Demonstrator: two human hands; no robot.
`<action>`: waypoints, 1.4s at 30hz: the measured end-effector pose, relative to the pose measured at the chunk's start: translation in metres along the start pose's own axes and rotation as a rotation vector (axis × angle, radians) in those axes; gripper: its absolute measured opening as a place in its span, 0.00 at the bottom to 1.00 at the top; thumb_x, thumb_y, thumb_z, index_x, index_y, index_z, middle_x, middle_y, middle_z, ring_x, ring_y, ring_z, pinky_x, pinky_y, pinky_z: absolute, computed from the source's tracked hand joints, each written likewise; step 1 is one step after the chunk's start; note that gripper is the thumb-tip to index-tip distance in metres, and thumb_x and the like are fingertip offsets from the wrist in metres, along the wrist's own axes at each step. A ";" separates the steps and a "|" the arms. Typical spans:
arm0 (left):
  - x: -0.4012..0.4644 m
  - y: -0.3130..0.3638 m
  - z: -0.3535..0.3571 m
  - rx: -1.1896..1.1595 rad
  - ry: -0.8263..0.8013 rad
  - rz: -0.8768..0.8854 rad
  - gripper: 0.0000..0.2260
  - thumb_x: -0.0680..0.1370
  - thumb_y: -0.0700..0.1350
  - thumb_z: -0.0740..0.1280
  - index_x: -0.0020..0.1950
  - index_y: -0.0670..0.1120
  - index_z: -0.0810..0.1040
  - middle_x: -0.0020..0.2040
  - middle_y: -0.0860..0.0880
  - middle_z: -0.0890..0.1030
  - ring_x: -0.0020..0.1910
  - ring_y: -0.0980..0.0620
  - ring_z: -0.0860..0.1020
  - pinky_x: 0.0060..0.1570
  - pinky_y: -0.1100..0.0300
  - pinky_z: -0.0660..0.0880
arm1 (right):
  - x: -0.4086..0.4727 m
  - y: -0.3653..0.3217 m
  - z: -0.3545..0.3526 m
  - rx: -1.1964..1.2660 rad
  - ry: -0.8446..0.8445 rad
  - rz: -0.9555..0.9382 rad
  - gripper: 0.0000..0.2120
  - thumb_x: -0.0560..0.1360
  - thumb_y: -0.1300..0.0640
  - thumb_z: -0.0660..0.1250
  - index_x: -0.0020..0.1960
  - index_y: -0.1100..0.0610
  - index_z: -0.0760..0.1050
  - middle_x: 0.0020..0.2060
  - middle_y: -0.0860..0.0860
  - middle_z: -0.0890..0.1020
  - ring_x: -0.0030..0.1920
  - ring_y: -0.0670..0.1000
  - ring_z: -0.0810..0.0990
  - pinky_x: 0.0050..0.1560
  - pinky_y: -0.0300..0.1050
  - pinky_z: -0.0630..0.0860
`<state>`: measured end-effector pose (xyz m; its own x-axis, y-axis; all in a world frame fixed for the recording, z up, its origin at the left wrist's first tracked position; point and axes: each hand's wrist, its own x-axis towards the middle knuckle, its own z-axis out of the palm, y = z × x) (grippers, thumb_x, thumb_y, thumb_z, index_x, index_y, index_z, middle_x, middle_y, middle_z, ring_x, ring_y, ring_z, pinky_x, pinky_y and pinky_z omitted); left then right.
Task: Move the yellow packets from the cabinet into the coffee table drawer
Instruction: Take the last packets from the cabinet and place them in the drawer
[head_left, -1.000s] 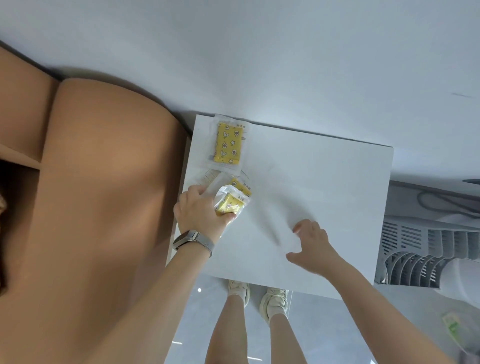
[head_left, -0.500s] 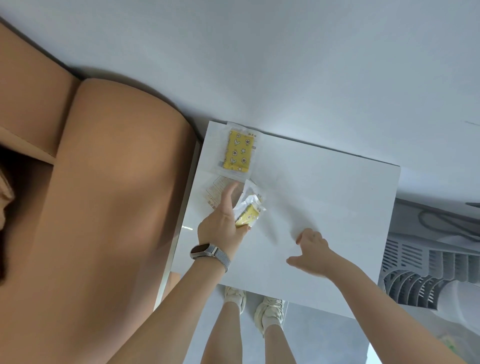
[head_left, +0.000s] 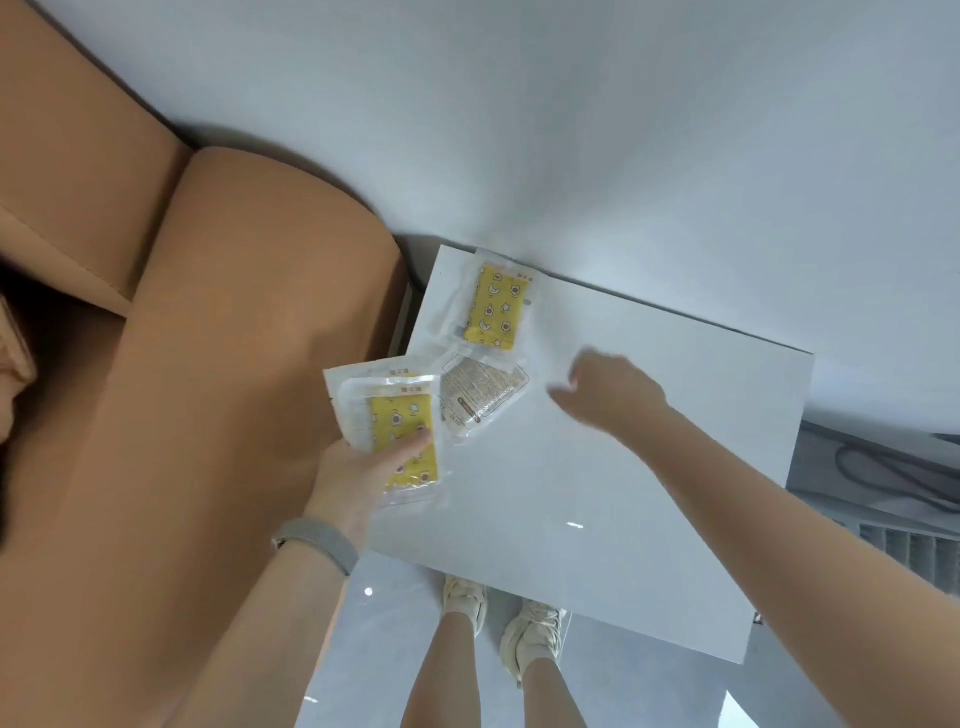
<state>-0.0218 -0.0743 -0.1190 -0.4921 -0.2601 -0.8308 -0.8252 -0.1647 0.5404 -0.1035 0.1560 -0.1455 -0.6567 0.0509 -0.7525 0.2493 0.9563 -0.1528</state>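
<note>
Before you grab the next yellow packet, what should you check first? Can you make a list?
1. Left hand grips the held packets firmly: ok.
2. Right hand is free: ok, holds nothing.
3. Packets left on the cabinet: not ok, a yellow packet and a face-down packet remain.
4. Path to them is clear: ok.
5. Drawer is open: cannot tell, out of view.

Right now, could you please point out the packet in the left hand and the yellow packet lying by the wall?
held yellow packet (head_left: 402, 431): head view, its yellow printed face.
yellow packet by the wall (head_left: 496, 306): head view, its yellow middle.
</note>
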 end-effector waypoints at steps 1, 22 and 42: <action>0.000 0.003 -0.006 -0.022 0.008 -0.023 0.07 0.70 0.40 0.77 0.46 0.47 0.83 0.36 0.53 0.86 0.36 0.55 0.83 0.35 0.61 0.79 | 0.004 -0.017 -0.005 0.194 0.184 -0.011 0.17 0.77 0.43 0.63 0.58 0.55 0.70 0.55 0.51 0.77 0.56 0.55 0.75 0.50 0.46 0.71; 0.012 0.000 -0.025 0.218 0.022 0.097 0.09 0.65 0.45 0.80 0.42 0.47 0.84 0.40 0.49 0.86 0.43 0.48 0.84 0.45 0.55 0.81 | 0.041 -0.099 0.007 1.049 0.481 0.285 0.43 0.69 0.59 0.77 0.74 0.55 0.52 0.41 0.46 0.71 0.43 0.50 0.75 0.47 0.42 0.72; 0.045 0.010 0.083 1.222 -0.045 0.397 0.15 0.70 0.58 0.71 0.37 0.48 0.72 0.41 0.51 0.75 0.44 0.48 0.77 0.44 0.57 0.66 | -0.043 0.021 0.043 1.658 0.460 0.399 0.06 0.73 0.57 0.75 0.47 0.51 0.78 0.44 0.47 0.84 0.49 0.51 0.84 0.51 0.50 0.81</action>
<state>-0.0751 -0.0084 -0.1627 -0.7504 -0.0540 -0.6588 -0.3259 0.8973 0.2977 -0.0398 0.1618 -0.1441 -0.4371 0.5353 -0.7227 0.6313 -0.3897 -0.6705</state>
